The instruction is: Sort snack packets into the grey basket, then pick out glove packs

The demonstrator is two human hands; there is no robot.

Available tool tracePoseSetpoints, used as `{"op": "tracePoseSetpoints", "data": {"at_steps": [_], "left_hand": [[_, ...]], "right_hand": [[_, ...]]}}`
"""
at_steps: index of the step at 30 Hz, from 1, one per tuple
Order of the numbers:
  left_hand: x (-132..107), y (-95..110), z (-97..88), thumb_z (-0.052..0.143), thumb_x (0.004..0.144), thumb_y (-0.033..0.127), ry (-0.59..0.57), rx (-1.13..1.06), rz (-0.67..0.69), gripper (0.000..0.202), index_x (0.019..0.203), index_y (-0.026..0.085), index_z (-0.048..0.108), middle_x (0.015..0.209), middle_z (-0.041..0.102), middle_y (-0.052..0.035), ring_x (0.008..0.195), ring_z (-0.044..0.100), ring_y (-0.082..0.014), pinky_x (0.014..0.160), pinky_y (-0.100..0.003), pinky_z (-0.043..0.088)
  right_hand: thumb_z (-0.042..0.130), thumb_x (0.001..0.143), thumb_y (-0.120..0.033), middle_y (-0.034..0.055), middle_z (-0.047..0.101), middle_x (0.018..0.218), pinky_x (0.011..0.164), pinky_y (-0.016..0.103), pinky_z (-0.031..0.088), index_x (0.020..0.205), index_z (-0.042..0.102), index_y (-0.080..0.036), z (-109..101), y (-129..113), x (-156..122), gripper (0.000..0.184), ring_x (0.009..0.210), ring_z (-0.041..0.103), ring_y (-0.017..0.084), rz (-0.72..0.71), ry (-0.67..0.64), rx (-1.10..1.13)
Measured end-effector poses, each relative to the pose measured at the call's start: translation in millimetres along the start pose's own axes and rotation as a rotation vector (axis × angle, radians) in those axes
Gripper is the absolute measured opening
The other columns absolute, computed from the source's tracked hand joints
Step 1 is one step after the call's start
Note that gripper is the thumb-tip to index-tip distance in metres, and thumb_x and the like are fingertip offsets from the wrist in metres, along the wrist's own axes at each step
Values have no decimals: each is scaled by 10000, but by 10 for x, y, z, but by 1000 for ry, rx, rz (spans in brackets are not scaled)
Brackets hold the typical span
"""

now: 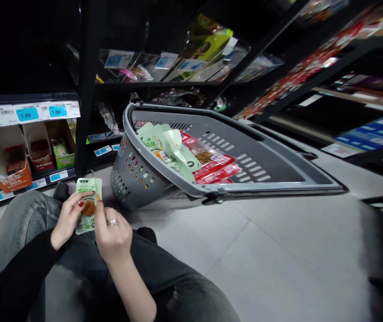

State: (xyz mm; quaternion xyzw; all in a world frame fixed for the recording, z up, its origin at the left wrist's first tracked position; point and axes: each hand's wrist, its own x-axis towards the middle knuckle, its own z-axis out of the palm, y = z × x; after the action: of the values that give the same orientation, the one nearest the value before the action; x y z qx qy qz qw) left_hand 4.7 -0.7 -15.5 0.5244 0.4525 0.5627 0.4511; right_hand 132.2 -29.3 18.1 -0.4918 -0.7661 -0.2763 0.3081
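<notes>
Above my lap, both hands hold one light green snack packet [89,219], printed with a round picture of brown food. My left hand [66,220] grips its left edge, fingers laid across the front. My right hand [113,235], with a ring on one finger, pinches the packet's right side near the middle. Just beyond my hands a grey plastic shopping basket [140,170] stands tilted on the floor. Inside it lie several green packets [159,142] and red packets [216,167], heaped toward the near left side.
To the left, a shelf with blue price tags [27,114] holds open cartons, among them an orange carton [13,179] and a green carton [64,156]. Dark shelving with bagged goods rises behind the basket. Grey floor tiles [261,250] spread to the right, and more shelves stand there, blurred.
</notes>
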Motion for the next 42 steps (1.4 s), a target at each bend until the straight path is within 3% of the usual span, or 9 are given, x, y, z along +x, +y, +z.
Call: {"op": "tracePoseSetpoints", "data": {"at_steps": [4,7,14,20,26,29,32,38,42], "left_hand": [[-13,-34,28,619,718,423,33,-86,-76,363,940,147,699,1004,685,-98,943,600,-267,868,-347,429],[44,-61,22,667,685,371,107,-164,-221,309,872,127,702,844,717,-74,779,635,-230,743,-323,479],[102,-30,19,743,604,337,166,-509,-404,305,808,113,703,704,722,-62,611,647,-207,628,-322,506],[104,18,24,758,585,322,191,-533,-407,299,791,111,707,705,725,-67,616,654,-216,626,-329,513],[106,-79,-10,729,624,341,169,-475,-383,325,851,110,708,727,726,-74,629,653,-223,625,-337,509],[95,-162,-44,700,655,361,205,-328,-312,340,884,110,708,756,727,-71,675,651,-229,639,-324,500],[84,-222,-59,667,690,369,210,-161,-244,342,916,116,707,832,726,-73,749,644,-230,677,-303,486],[91,-228,-52,624,727,393,77,-179,-186,351,936,125,713,972,705,-107,866,635,-254,775,-324,472],[109,-142,-101,626,736,359,30,-102,-146,380,1060,165,670,1128,651,-106,1085,551,-274,940,-356,389]], "right_hand": [[487,824,-94,72,602,713,605,317,400,850,642,-104,71,-202,-35,158,628,529,177,-48,-96,151],[472,845,-160,54,616,751,686,316,419,885,639,-141,107,-105,-16,172,705,554,180,-27,-158,387],[616,722,-295,5,556,674,540,231,399,786,589,-154,162,354,58,157,566,487,123,746,-430,1017],[605,681,-308,-5,557,622,537,221,383,682,560,-156,291,289,24,158,560,494,122,926,-517,1354],[578,728,-314,33,590,677,569,264,429,749,578,-150,279,313,14,166,605,533,159,819,-487,1146],[540,800,-325,114,621,888,738,379,444,943,610,-137,207,246,8,247,787,550,228,504,-290,641],[548,814,-394,153,605,1010,818,432,432,1093,580,-105,169,87,-19,403,900,528,274,227,-297,429],[514,788,-157,206,519,1203,904,365,447,1232,457,0,256,-71,-96,475,1098,487,278,201,-439,484],[342,789,-84,172,619,1018,763,331,485,1140,523,-50,244,145,-51,397,873,598,233,417,-355,587]]}}
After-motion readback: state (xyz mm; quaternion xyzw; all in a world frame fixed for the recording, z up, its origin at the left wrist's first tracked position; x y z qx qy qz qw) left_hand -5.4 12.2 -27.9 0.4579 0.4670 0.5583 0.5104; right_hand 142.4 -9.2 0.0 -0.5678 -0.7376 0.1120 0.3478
